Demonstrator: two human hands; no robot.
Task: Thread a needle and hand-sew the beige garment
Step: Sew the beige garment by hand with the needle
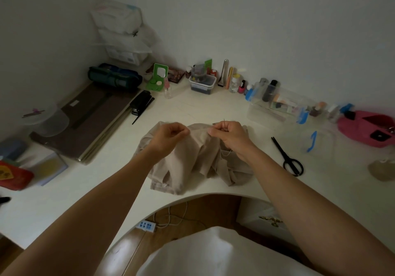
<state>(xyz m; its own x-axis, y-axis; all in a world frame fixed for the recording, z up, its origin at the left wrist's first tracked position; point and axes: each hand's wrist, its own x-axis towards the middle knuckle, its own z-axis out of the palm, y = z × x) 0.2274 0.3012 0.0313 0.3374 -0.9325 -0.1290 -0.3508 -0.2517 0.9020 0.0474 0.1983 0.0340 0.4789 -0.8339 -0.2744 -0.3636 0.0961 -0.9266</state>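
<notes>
The beige garment [192, 162] lies crumpled on the white desk [64, 200] in front of me. My left hand [171, 133] pinches its upper edge at the left. My right hand [228, 135] pinches the same edge a little to the right and holds a thin dark needle [224, 122] that points up from its fingers. A pale thread [227, 153] loops below my right wrist over the cloth. The stretch of fabric between both hands is pulled taut.
Black scissors [288, 158] lie right of the garment. A clear plastic box [275, 108] of small items and a pink pouch [367, 128] stand at the back right. A stapler [140, 102], brown folders [96, 121] and bottles line the left and back.
</notes>
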